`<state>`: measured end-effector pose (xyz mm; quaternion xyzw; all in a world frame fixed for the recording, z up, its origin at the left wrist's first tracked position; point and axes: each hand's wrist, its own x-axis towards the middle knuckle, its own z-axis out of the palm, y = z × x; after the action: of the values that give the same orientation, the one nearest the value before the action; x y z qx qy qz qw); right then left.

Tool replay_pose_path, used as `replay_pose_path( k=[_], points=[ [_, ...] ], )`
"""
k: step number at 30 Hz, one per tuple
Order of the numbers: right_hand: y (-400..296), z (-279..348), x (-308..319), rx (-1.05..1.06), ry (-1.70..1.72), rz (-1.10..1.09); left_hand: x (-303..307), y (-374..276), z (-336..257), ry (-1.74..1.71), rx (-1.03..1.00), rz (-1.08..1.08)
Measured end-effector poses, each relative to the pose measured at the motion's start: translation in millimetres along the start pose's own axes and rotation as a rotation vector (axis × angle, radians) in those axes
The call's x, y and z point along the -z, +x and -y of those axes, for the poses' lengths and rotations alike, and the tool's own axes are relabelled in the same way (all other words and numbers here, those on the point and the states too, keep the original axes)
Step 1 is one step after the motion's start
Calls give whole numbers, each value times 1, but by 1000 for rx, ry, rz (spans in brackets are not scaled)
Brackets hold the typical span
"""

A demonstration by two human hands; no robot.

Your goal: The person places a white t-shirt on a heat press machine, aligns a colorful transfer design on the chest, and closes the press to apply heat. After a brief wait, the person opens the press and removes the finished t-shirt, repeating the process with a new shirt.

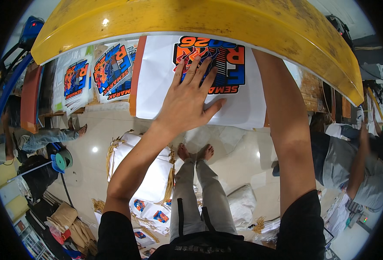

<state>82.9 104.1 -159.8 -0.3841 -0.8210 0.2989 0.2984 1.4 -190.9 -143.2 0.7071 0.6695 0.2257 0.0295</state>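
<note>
My left hand [191,87] lies palm down, fingers spread, on a large orange, blue and black printed graphic [225,71]. The graphic bears lettering and sits on a smooth white sheet [155,81]. Under the sheet, a flat bed shows its orange-brown edge [135,91] at the left. Above, a scuffed yellow curved cover [194,18] hides the far side of the sheet. My right forearm [285,107] reaches up past the sheet's right side and goes behind that cover, so my right hand is out of view.
Printed graphic sheets [76,81] and more overlapping ones [113,73] lie left of the bed. White bags with tan cords [139,178] are stacked on the floor by my feet. A person [347,159] is at the right; another person's legs [48,136] show at the left.
</note>
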Motion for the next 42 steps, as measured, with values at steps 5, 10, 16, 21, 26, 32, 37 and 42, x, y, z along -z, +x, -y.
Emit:
replay_pose_path(
  k=[5, 10, 16, 21, 26, 32, 37, 42],
  points=[
    [-1, -2, 1, 4, -16, 1, -2, 1, 0, 5, 5, -6],
    [-4, -2, 2, 0, -28, 0, -3, 1, 0, 19, 0, -1],
    [-5, -3, 4, -2, -41, 3, -2, 1, 0, 23, 3, 8],
    [-4, -3, 3, -3, -50, 3, -3, 1, 1, 9, 2, 7],
    [-6, -5, 9, 4, -71, 9, -4, 1, 1, 8, -4, 3],
    [-29, 3, 32, 60, -99, -14, 9, -3, -1, 33, -5, -13],
    [-156, 34, 71, 182, -197, 30, 32, -48, 8, -1, 89, -35],
    [-241, 78, 74, 334, -523, 196, 33, -71, 10, 28, 105, -31]
  ],
)
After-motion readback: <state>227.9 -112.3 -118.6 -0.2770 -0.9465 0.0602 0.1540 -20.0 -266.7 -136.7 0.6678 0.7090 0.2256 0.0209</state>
